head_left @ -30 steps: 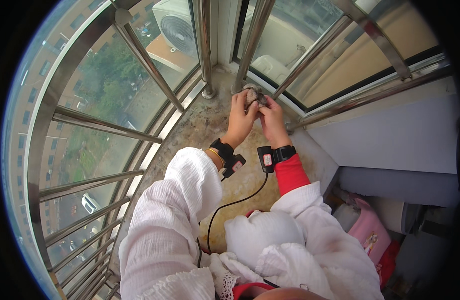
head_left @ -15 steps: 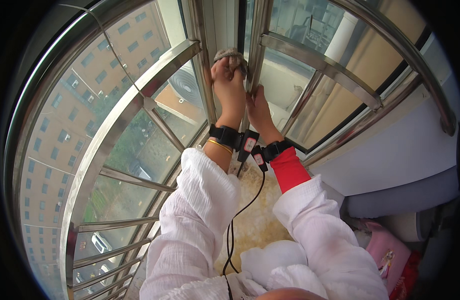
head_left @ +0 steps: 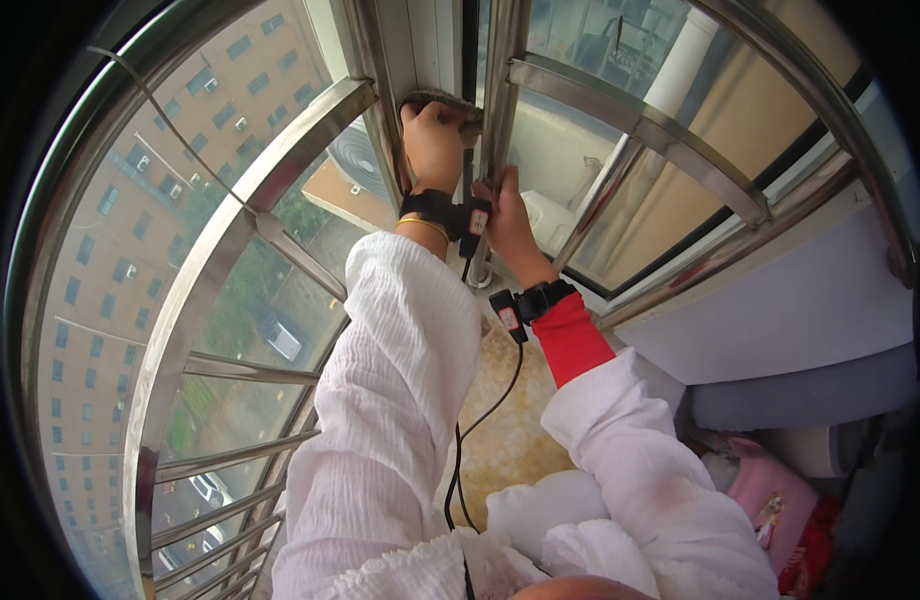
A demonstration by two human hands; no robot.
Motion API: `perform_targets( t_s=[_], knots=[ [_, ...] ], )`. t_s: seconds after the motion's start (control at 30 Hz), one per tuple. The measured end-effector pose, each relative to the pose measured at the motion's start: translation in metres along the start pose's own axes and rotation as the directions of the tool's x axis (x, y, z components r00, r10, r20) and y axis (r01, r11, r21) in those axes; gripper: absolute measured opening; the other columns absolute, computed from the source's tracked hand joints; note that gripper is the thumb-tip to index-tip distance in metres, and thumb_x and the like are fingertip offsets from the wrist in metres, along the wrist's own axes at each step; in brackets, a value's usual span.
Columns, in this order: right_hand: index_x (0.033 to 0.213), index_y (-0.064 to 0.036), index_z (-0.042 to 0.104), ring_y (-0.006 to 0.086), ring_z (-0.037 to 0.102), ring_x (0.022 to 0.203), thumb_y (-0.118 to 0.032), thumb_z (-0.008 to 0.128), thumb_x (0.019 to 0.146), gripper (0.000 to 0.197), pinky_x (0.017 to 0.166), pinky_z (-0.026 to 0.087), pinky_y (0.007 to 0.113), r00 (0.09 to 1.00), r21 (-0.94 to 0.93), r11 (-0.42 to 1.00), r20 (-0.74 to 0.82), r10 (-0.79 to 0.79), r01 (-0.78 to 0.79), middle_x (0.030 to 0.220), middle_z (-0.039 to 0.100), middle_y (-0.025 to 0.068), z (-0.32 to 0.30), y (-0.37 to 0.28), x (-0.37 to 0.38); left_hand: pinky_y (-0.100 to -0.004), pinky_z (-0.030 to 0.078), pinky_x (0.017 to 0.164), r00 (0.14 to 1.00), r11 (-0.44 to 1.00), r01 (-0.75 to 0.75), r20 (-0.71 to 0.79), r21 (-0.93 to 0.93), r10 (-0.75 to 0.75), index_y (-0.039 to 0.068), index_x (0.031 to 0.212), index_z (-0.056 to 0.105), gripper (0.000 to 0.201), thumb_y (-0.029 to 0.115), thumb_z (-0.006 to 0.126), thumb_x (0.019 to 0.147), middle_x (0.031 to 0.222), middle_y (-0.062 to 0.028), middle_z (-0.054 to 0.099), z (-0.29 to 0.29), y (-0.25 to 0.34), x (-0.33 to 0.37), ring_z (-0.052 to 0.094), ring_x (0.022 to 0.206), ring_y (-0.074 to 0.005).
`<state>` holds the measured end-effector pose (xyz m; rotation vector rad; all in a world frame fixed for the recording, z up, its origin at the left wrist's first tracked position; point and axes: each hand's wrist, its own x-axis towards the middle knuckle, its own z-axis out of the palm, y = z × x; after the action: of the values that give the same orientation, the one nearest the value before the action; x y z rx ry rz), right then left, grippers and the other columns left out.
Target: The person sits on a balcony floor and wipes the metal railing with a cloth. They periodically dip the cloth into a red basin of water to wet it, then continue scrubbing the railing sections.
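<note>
Wiping, apparently, left hand (head_left: 434, 146) gripping the cloth (head_left: 442, 97), right hand (head_left: 512, 225) round the post (head_left: 499, 100) beside it, you next need steady pressure.

1 fisheye view, close, downward from head height

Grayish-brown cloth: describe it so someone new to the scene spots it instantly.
Start at the two upright metal posts near the top centre. Between them, find the left hand, which holds the grayish-brown cloth. Its dull, rough-looking fabric sets it apart from the shiny, smooth posts on either side.
</note>
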<state>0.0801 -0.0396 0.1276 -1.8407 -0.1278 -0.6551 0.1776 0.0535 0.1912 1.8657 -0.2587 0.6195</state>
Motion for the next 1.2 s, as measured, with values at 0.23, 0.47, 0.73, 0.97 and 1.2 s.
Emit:
perform_targets(
  t_s=[0.23, 0.47, 0.73, 0.97, 1.2],
  knots=[
    [0.112, -0.0035, 0.045, 0.0203, 0.064, 0.094, -0.031, 0.058, 0.102, 0.032, 0.086, 0.05, 0.033, 0.99, 0.035, 0.999, 0.138, -0.017, 0.012, 0.1, 0.066, 0.0101, -0.011, 0.006, 0.002, -0.0412, 0.049, 0.093, 0.994, 0.995, -0.101, 0.039, 0.011, 0.1, 0.01, 0.112, 0.074, 0.023, 0.014, 0.066, 0.09, 0.126, -0.0235, 0.053, 0.021, -0.074, -0.039, 0.059, 0.108, -0.0407],
    [0.116, -0.0036, 0.048, 0.0165, 0.064, 0.098, -0.03, 0.057, 0.102, 0.032, 0.09, 0.05, 0.032, 0.991, 0.038, 0.999, 0.132, -0.016, 0.012, 0.103, 0.066, 0.0063, -0.014, 0.009, 0.001, -0.043, 0.044, 0.104, 0.993, 0.997, 0.003, 0.116, -0.077, 0.006, 0.005, 0.123, 0.067, 0.03, 0.017, 0.059, 0.096, 0.143, -0.0311, 0.043, 0.063, -0.155, -0.099, 0.051, 0.124, -0.0465],
    [0.118, -0.0041, 0.046, 0.0159, 0.065, 0.096, -0.03, 0.058, 0.102, 0.033, 0.09, 0.05, 0.03, 0.983, -0.006, 0.994, 0.149, -0.103, 0.105, 0.101, 0.066, 0.0059, -0.011, 0.023, 0.005, -0.047, 0.044, 0.101, 0.881, 0.941, 0.331, 0.334, 0.07, -0.335, 0.004, 0.122, 0.065, 0.039, 0.032, 0.047, 0.102, 0.126, -0.0258, 0.059, 0.111, -0.245, -0.164, 0.055, 0.118, -0.0439],
    [0.122, -0.0053, 0.043, 0.015, 0.064, 0.095, -0.03, 0.055, 0.103, 0.033, 0.093, 0.049, 0.031, 0.965, 0.072, 0.983, 0.193, -0.18, 0.169, 0.099, 0.065, 0.0048, -0.013, 0.026, 0.005, -0.0419, 0.046, 0.086, 0.821, 0.932, 0.363, 0.467, 0.015, -0.327, 0.002, 0.114, 0.069, 0.036, 0.03, 0.05, 0.101, 0.106, -0.019, 0.066, 0.112, -0.263, -0.173, 0.06, 0.098, -0.0346],
    [0.122, -0.0043, 0.043, 0.0151, 0.064, 0.095, -0.027, 0.056, 0.103, 0.032, 0.091, 0.05, 0.031, 0.983, 0.048, 0.994, 0.155, -0.102, 0.095, 0.098, 0.064, 0.005, -0.008, 0.03, 0.006, -0.0357, 0.045, 0.066, 0.703, 0.943, 0.316, 0.643, 0.102, -0.305, -0.003, 0.094, 0.071, 0.035, 0.026, 0.052, 0.098, 0.083, -0.0119, 0.069, 0.098, -0.257, -0.182, 0.061, 0.072, -0.0249]
  ],
)
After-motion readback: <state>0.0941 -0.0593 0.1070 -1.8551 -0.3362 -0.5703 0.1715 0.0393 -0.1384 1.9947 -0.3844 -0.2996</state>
